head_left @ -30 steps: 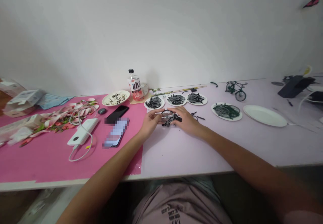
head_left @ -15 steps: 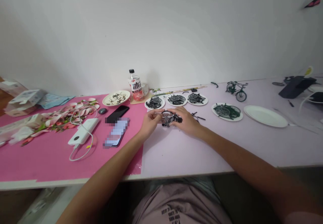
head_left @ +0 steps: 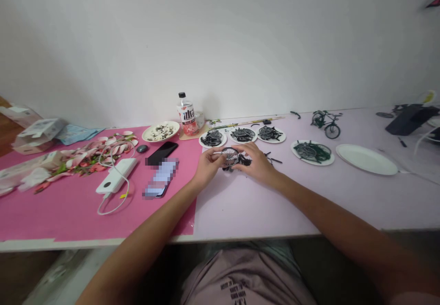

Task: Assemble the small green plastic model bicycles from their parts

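A small black spoked toy bicycle wheel is held up between my two hands over the pale part of the table. My left hand pinches its left side with thumb and fingers. On the other side, the fingertips and thumb of my right hand close on the wheel's rim. Dark bicycle parts show just behind the wheel, partly hidden by my right hand; whether they are joined to it I cannot tell. More thin black parts lie on the table beyond my right hand.
Behind my hands stand several small plates of black parts. To the right are a plate of green parts, a white oval plate and a green model bicycle. Leftward lie phones, a white power bank and a bottle.
The wheel has turned a little between my hands, and my right fingers now sit nearer its rim. The whole view has shifted slightly.
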A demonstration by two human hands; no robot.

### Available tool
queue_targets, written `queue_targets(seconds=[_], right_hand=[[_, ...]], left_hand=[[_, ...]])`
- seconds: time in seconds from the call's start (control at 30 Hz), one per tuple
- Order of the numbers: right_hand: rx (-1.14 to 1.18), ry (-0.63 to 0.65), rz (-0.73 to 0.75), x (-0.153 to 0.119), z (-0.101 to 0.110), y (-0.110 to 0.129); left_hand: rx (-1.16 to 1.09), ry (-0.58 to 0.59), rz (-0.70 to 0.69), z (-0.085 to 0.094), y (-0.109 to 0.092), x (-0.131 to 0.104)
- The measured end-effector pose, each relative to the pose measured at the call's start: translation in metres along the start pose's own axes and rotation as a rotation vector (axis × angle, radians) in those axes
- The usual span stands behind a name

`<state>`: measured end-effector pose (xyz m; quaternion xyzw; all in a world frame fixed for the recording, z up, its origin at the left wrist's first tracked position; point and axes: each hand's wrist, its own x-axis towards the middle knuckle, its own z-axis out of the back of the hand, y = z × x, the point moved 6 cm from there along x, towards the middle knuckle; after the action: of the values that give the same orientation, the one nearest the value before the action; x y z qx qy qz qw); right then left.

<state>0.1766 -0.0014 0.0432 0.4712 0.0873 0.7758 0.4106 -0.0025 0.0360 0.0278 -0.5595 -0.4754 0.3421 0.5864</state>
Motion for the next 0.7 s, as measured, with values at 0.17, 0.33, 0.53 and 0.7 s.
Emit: queue_targets(seconds=[0.17,0.33,0.53,0.7], right_hand=[[0.057,0.004,-0.037,0.0,0.002,0.004],[0.112,-0.016,-0.085,0.0,0.005,0.008],[0.139,-0.077,-0.095,0.001,0.007,0.007],[0.154,-0.115,-0.078,0.002,0.009,0.008]], left_hand=[[0.078,-0.015,-0.074,0.0,-0.006,-0.001],[0.168,0.015,-0.163,-0.005,-0.012,-0.007],[0.357,0.04,-0.25,-0.013,-0.021,-0.016],[0.346,-0.044,-0.279,-0.01,-0.028,-0.019]])
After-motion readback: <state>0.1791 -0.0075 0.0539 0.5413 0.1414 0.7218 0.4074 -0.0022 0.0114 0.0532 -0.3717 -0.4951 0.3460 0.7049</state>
